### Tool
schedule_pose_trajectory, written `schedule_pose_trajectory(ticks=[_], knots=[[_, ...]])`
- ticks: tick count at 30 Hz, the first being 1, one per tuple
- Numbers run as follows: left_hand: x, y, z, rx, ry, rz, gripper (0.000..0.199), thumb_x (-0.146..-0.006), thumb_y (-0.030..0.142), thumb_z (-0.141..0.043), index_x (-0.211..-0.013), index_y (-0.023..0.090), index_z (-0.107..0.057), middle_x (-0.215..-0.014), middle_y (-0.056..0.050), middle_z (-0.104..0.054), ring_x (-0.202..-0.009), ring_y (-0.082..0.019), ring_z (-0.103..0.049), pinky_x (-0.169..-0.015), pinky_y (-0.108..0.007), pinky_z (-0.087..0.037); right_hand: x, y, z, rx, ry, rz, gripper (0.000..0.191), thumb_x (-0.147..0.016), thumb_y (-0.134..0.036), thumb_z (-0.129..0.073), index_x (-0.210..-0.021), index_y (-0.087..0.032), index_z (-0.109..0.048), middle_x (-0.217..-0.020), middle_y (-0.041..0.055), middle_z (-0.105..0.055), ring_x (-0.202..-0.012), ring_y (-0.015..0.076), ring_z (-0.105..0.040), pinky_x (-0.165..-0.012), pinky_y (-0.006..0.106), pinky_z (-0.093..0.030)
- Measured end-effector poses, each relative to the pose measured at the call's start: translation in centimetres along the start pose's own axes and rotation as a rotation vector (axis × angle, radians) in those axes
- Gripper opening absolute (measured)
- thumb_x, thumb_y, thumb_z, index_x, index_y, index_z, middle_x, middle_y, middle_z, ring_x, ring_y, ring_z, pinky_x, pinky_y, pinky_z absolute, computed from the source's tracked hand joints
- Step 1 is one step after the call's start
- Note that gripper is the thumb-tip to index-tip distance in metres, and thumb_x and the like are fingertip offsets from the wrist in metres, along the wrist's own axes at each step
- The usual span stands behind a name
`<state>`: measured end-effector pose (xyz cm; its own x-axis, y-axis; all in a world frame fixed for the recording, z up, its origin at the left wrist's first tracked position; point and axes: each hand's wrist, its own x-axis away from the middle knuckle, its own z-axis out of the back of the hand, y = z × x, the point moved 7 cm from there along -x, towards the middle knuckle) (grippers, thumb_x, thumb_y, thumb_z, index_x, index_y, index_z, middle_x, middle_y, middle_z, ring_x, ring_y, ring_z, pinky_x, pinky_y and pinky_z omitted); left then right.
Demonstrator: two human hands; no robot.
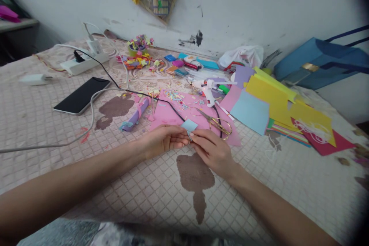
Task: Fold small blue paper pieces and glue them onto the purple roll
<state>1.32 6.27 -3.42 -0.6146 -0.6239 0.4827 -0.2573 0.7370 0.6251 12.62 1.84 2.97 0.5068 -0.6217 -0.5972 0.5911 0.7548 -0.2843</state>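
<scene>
A small light blue paper piece point(190, 125) is pinched between the fingertips of my left hand point(170, 137) and my right hand point(211, 150), which meet near the middle of the table. Just beyond them lies a pink sheet point(167, 117) with small paper scraps on it. Gold-handled scissors point(215, 122) rest on that sheet, beyond my right hand. A white glue gun point(209, 94) stands behind the scissors. To the left of the sheet is a rolled purple paper piece point(135, 116) with a pink band.
A black phone point(82, 95) and a white power strip point(83, 63) are at the left, with cables crossing the table point(138, 196). Coloured sheets point(268, 98) lie at the right, near a blue bag point(319, 61). A flower-filled pot point(137, 48) stands at the back.
</scene>
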Motion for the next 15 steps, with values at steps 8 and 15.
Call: schedule_pose_trajectory(ticks=[8,15], knots=[[0.6,0.8,-0.4,-0.061,-0.011,-0.074,0.019,-0.084,0.014,-0.053,-0.102,0.011,-0.059,-0.072,-0.009,-0.071,-0.06,-0.011,-0.066,-0.054,-0.015,-0.051,-0.1,0.0,0.2,-0.031,0.046,-0.036,0.015,-0.084,-0.011,-0.055,-0.096,-0.017,-0.061,-0.093,0.008,-0.066,-0.086,0.0164,-0.063,-0.077,0.029,-0.054],[1.1,1.5,-0.9,-0.205,-0.028,-0.156,0.025,-0.084,0.018,-0.055,-0.108,0.013,-0.05,-0.075,-0.009,-0.071,-0.061,-0.014,-0.067,-0.056,-0.021,-0.051,-0.1,0.2,0.4,-0.145,0.046,-0.089,0.014,-0.085,-0.011,-0.054,-0.092,-0.018,-0.064,-0.089,0.0066,-0.067,-0.084,0.0161,-0.064,-0.074,0.028,-0.053]])
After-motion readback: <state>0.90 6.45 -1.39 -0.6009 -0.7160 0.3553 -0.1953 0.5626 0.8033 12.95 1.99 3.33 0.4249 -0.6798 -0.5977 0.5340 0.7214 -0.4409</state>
